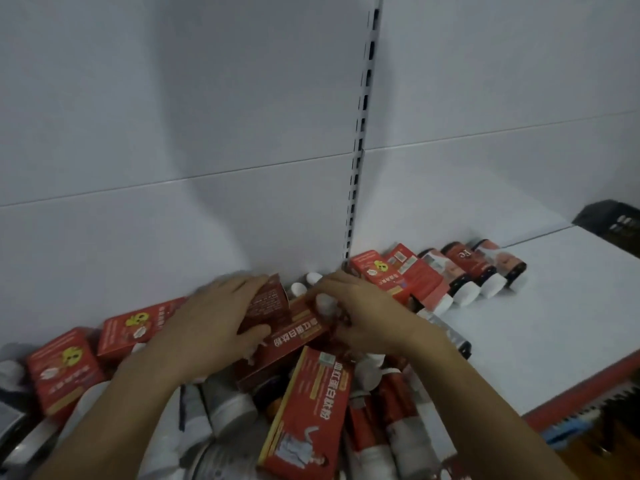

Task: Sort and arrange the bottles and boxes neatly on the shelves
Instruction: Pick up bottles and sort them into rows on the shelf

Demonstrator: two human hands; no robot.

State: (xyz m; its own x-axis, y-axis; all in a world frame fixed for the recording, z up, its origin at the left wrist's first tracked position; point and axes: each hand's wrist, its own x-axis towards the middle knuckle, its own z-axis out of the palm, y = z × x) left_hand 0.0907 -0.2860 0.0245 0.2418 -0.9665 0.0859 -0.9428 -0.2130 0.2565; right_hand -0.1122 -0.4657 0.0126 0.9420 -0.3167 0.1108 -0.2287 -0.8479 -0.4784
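A jumble of red boxes and white-capped bottles lies on the white shelf (540, 323). My left hand (214, 323) grips a dark red box (268, 303) by its upper end, thumb underneath. My right hand (360, 313) is curled round a white-capped bottle (325, 303) beside that box. Under both hands lies a long red box (298, 336). Another long red box (308, 410) leans over the pile in front. At the right, a row of two red boxes (391, 275) and several dark bottles (467, 268) lies against the back wall.
Two red boxes (65, 372) lie at the left among grey and white bottles (225, 407). The shelf's red front edge (581, 400) runs at the lower right. A slotted upright (360, 133) divides the back wall. A dark basket (613, 220) stands at the far right.
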